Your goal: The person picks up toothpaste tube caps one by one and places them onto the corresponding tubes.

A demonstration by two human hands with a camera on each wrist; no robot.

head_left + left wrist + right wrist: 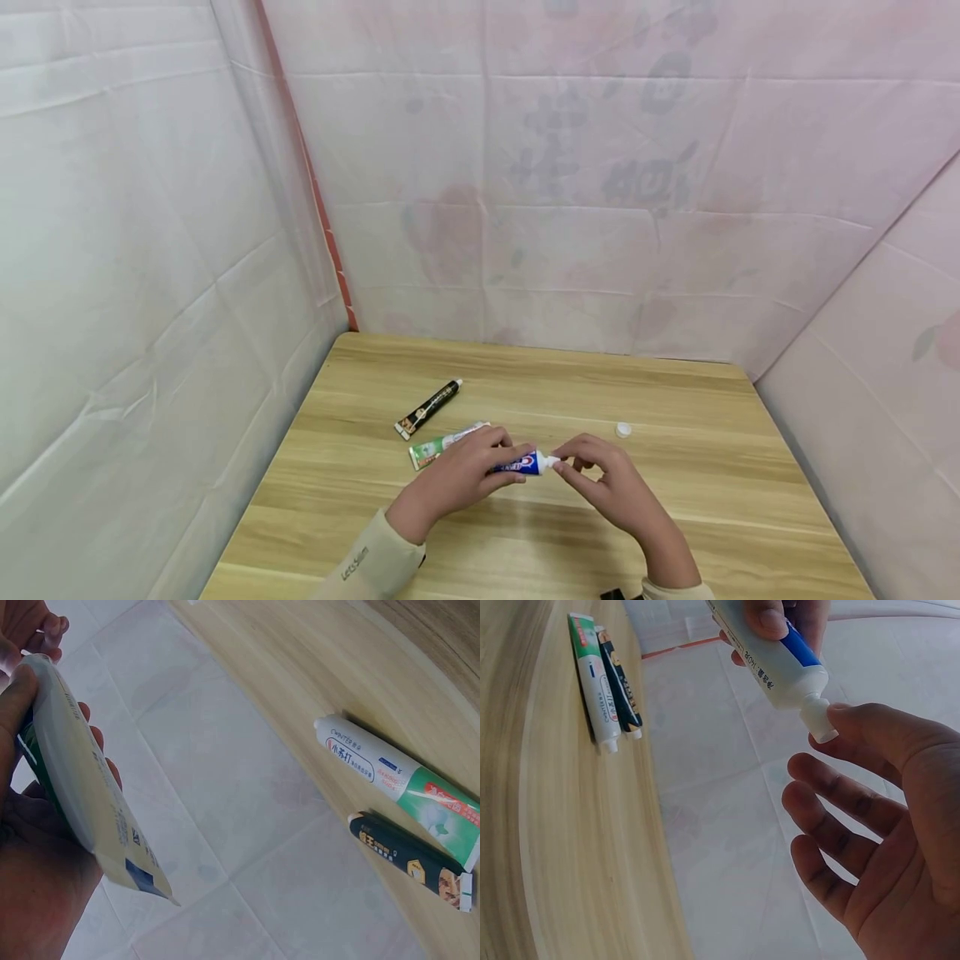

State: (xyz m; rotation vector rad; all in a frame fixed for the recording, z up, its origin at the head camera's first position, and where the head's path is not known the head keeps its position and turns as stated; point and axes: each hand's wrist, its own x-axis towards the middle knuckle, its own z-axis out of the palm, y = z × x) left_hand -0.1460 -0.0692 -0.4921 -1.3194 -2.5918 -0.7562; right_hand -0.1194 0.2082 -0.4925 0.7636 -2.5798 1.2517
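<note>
My left hand (pixel 471 468) grips a blue and white toothpaste tube (pixel 528 463) round its body, holding it above the table. The tube's pale back and flat crimped end (pixel 154 881) show in the left wrist view. At the tube's nozzle end, my right hand (pixel 611 482) pinches the small white cap (pixel 819 724) between thumb and index finger. The other fingers of that hand are spread apart in the right wrist view. Just beyond my left hand lies a green and white toothpaste tube (pixel 427 452), partly covered by the hand in the head view.
A black toothpaste tube (pixel 429 410) lies farther back on the wooden table (pixel 720 500). A round white cap (pixel 623 429) sits on the table beyond my right hand. Fabric curtains (pixel 570 250) stand around the table's back and sides.
</note>
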